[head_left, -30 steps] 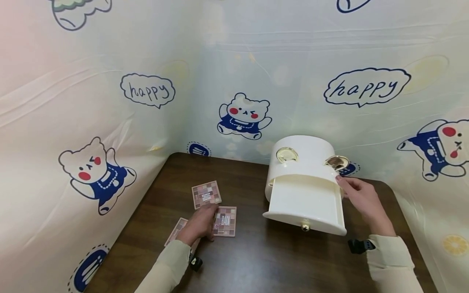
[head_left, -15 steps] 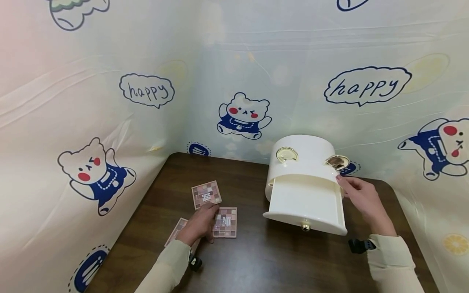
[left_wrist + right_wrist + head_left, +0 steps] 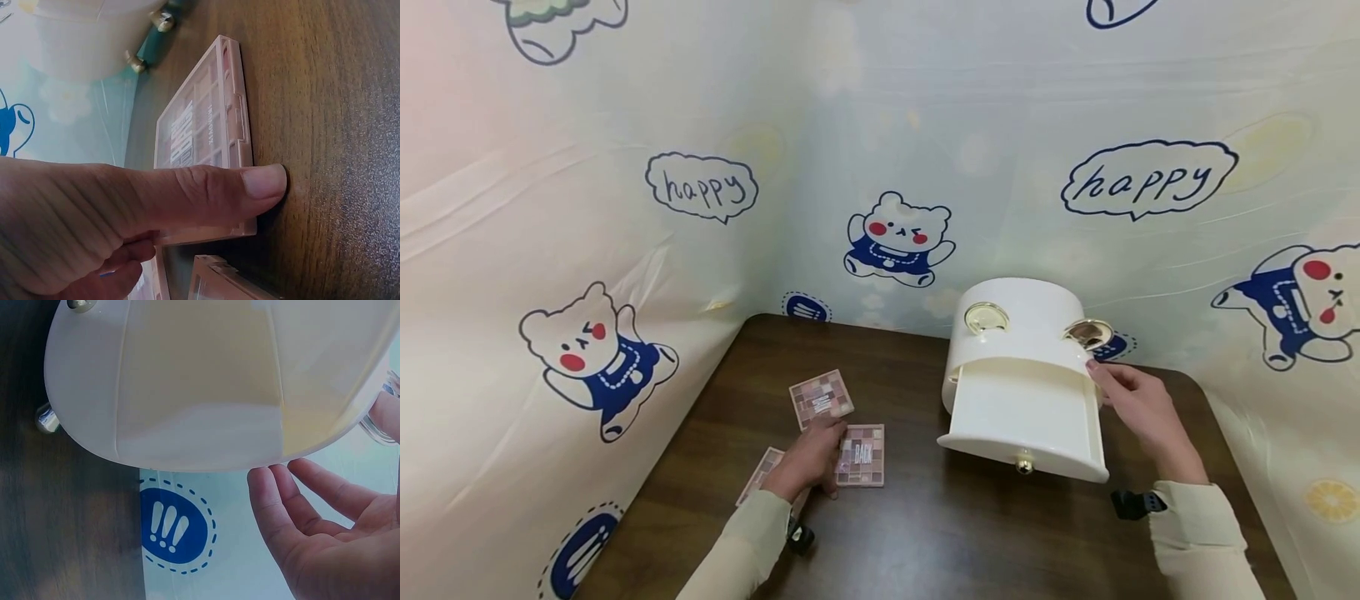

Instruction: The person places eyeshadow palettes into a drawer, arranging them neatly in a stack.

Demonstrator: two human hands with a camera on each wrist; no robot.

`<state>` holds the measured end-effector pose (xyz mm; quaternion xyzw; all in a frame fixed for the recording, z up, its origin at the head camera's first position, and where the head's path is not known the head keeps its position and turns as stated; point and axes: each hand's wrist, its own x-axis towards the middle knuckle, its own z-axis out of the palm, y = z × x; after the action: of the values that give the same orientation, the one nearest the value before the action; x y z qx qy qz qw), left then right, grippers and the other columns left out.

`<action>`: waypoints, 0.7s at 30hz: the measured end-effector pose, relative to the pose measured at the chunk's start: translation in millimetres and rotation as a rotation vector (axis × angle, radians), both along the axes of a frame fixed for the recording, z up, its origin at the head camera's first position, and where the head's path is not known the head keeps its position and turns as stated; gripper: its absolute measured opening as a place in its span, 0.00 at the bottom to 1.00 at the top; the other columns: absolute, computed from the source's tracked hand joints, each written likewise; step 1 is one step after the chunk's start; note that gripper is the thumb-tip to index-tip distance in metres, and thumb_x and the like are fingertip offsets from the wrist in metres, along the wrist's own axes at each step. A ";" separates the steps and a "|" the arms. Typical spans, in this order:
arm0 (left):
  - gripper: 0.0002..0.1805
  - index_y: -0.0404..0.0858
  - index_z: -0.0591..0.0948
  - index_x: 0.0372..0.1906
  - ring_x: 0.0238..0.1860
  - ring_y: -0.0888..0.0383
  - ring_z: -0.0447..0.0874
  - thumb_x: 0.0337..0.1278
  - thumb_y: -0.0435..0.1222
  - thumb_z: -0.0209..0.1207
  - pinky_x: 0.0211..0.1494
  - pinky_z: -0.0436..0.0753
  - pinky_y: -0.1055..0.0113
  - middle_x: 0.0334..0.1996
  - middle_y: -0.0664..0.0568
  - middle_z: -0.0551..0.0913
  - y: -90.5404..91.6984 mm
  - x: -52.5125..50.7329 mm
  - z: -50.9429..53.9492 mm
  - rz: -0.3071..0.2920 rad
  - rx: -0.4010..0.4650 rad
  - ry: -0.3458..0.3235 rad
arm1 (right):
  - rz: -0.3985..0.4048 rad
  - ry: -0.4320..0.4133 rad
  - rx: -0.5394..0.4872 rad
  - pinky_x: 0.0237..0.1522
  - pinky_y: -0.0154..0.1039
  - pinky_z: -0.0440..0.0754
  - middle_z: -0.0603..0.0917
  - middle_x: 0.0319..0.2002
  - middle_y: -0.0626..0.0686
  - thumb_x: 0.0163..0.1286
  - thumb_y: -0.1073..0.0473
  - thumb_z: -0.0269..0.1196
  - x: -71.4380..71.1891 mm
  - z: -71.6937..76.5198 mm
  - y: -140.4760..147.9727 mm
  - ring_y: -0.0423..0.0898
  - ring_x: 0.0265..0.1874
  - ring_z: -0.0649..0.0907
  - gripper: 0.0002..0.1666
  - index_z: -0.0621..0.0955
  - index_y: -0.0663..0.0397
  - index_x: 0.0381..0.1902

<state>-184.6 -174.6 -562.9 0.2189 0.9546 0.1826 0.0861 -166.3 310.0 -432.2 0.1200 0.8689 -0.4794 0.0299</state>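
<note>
flat pink palettes [image 3: 863, 457]; white box [image 3: 1028, 321], drawer [image 3: 1026, 412] out

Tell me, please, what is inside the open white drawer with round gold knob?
In the drawer, a bare white surface shows, no object on it. The rear is covered by the glossy white rounded box and cannot be seen.

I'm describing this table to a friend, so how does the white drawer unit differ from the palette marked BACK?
The white drawer unit is bulky and rounded, while the palette marked BACK is flat and square. The unit is plain white with a gold-coloured knob; the palette is pinkish with a grid of squares. The unit, its drawer open, is much larger than the palette. Both rest on the brown table.
</note>
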 end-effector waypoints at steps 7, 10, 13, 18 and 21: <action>0.60 0.28 0.76 0.60 0.55 0.43 0.74 0.03 0.42 0.89 0.57 0.78 0.51 0.56 0.39 0.74 -1.1 1.1 0.1 0.020 0.054 -0.007 | -0.015 0.008 0.006 0.57 0.66 0.74 0.72 0.63 0.72 0.72 0.28 0.51 0.3 -0.7 0.2 0.66 0.55 0.77 0.52 0.68 0.70 0.70; 0.60 0.26 0.75 0.62 0.54 0.42 0.75 0.07 0.42 0.88 0.56 0.79 0.50 0.58 0.38 0.73 -1.4 0.5 1.7 0.024 0.133 -0.012 | -0.024 0.019 0.008 0.57 0.66 0.74 0.73 0.63 0.72 0.72 0.28 0.51 0.8 -1.5 0.8 0.65 0.54 0.77 0.52 0.68 0.70 0.70; 0.61 0.24 0.73 0.64 0.56 0.42 0.75 0.10 0.42 0.87 0.57 0.78 0.50 0.60 0.37 0.72 -3.0 0.8 2.5 0.032 0.203 -0.019 | -0.028 0.017 -0.002 0.57 0.66 0.74 0.72 0.63 0.72 0.72 0.28 0.51 0.6 -2.3 0.5 0.66 0.54 0.77 0.52 0.68 0.70 0.70; 0.58 0.26 0.74 0.65 0.60 0.44 0.73 0.15 0.39 0.86 0.61 0.76 0.49 0.61 0.40 0.73 -6.7 3.2 4.2 0.071 0.327 -0.054 | -0.029 0.005 -0.014 0.58 0.67 0.73 0.72 0.63 0.72 0.72 0.27 0.51 0.2 -3.0 -0.9 0.66 0.55 0.77 0.52 0.68 0.70 0.70; 0.57 0.30 0.75 0.65 0.61 0.45 0.72 0.16 0.40 0.86 0.63 0.74 0.48 0.63 0.42 0.72 -7.5 5.0 8.8 0.113 0.385 -0.071 | -0.035 0.000 -0.015 0.58 0.67 0.72 0.71 0.63 0.72 0.72 0.27 0.51 0.4 -2.9 -1.6 0.67 0.56 0.76 0.53 0.67 0.70 0.70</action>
<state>-179.6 -182.2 -554.1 0.1709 0.9092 0.3739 0.0661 -165.9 308.5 -435.1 0.1350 0.8630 -0.4864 0.0223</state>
